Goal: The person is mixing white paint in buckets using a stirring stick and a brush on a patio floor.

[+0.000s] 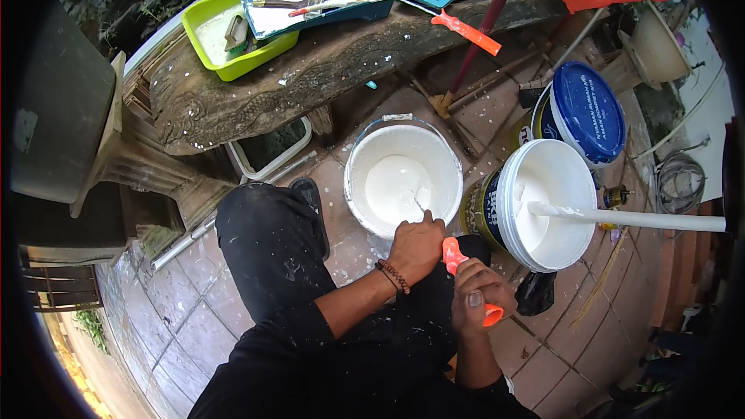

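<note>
A white bucket [355, 200] stands on the tiles between my knees, with white paint [394, 186] in its bottom. Over its near rim, my left hand [417, 251] is closed, fingers pointing down. A thin metal rod [420, 203] runs from those fingers toward the paint; its lower end is hard to make out. My right hand [479, 295] grips an orange handle [452, 254], like that of a paint roller. Handle and rod appear to be one tool, but the joint is hidden by my left hand.
At right stand an open paint pail [506, 217] with a white pipe [660, 219] in it, and a blue-lidded pail [590, 112]. A wooden bench [233, 105] bears a green tray [233, 71], a blue tray [372, 12], brushes and an orange-handled roller [469, 33].
</note>
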Motion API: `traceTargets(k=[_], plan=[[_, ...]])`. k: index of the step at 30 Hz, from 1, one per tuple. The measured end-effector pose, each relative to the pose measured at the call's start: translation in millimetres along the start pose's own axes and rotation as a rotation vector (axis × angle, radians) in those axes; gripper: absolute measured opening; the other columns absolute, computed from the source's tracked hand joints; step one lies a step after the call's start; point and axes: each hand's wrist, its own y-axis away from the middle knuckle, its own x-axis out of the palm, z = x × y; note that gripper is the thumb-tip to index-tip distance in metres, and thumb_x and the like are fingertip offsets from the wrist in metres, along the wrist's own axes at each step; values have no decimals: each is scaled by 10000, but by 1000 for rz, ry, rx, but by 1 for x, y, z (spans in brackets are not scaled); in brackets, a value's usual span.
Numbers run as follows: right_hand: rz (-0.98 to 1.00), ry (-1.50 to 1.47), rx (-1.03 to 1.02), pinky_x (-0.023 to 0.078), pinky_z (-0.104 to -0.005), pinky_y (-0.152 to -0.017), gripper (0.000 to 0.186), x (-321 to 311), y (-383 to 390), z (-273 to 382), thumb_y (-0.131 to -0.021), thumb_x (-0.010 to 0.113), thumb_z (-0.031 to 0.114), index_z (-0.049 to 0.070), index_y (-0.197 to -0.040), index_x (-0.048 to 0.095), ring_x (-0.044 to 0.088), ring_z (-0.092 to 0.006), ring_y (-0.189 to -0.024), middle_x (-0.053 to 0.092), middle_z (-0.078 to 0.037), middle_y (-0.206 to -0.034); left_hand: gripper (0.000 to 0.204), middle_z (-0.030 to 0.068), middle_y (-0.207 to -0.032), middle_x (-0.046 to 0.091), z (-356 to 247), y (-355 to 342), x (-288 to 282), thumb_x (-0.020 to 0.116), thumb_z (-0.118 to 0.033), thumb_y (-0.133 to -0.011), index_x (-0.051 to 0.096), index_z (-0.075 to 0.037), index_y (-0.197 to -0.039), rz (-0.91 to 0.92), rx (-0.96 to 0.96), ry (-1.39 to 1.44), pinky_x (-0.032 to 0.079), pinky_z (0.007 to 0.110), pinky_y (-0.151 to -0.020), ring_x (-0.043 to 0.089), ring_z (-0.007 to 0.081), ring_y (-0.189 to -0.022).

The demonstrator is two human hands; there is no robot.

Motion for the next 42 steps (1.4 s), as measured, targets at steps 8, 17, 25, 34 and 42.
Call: traceTargets(k=[8, 17, 25, 34, 42], plan=[[46, 68, -69, 458, -398, -608, 249, 2, 14, -16, -942, 613, 110, 24, -740, 496, 520, -212, -563, 543, -101, -661, 181, 292, -1099, 705, 18, -4, 14, 615, -101, -877, 685, 23, -988, -56, -2, -21, 567, 480, -776, 755, 393, -819], [76, 218, -16, 449, -341, -577, 285, 3, -2, 9, -1055, 583, 176, 21, -847, 464, 491, -167, -540, 530, -86, -643, 179, 307, -1054, 707, 2, 7, 1, 640, -104, -865, 685, 29, -975, 29, 59, -16, 598, 468, -717, 754, 408, -802], [15, 125, 62, 425, -312, -533, 377, 6, -33, 30, -1063, 639, 314, 32, -889, 458, 457, -147, -502, 469, -47, -608, 137, 257, -833, 718, -20, 21, -5, 651, -110, -854, 721, 6, -835, 23, 56, 76, 596, 482, -720, 746, 407, -785], [269, -45, 183, 417, -322, -500, 403, -8, -44, 42, -908, 767, 210, 52, -646, 505, 521, -189, -471, 539, -50, -568, 125, 195, -821, 720, -16, 21, -9, 644, -113, -858, 740, -33, -863, -15, 77, 11, 547, 467, -728, 731, 354, -756], [282, -65, -49, 466, -351, -531, 354, -9, -12, 17, -889, 740, 159, 51, -664, 489, 500, -189, -448, 523, -37, -552, 159, 202, -1035, 718, 0, 9, -5, 600, -125, -902, 716, -33, -960, 100, 8, -89, 554, 469, -743, 732, 355, -795]])
